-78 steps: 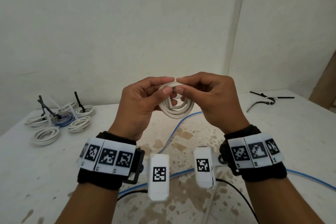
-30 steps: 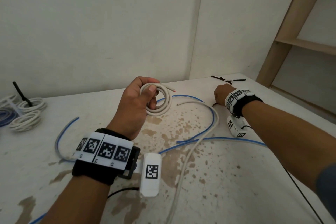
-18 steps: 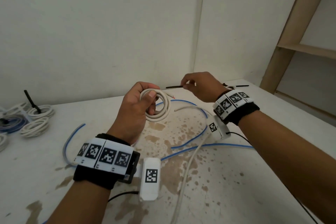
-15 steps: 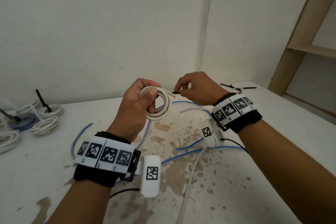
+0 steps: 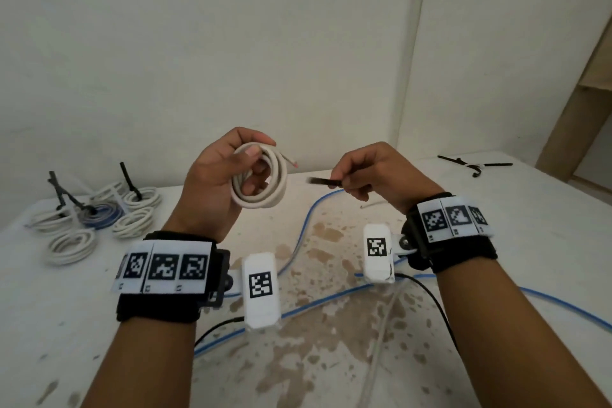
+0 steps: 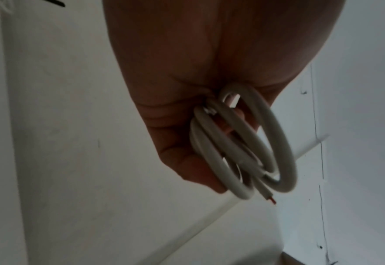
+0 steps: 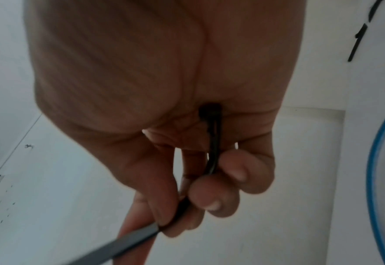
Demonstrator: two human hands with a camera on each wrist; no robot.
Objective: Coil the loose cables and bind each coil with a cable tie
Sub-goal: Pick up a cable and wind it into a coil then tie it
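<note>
My left hand [image 5: 228, 175] grips a small white cable coil [image 5: 265, 195] held up above the table; its cut end with a red core [image 5: 293, 163] pokes out to the right. In the left wrist view the coil [image 6: 243, 143] hangs from the curled fingers. To its right, my right hand [image 5: 364, 175] pinches a black cable tie [image 5: 323, 181], whose tip points left toward the coil without touching it. The right wrist view shows the tie [image 7: 212, 143] running through the palm between thumb and fingers.
Several bound coils [image 5: 96, 219], white and one blue, lie at the table's far left. More black cable ties [image 5: 473, 166] lie at the far right. Loose blue cables [image 5: 298, 242] and a white cable [image 5: 381, 341] cross the stained white table [image 5: 530, 258]. A wooden shelf frame [image 5: 576, 109] stands right.
My right hand reached to the far right, picked up a black tie and brought it back beside the coil. The left hand kept holding the coil.
</note>
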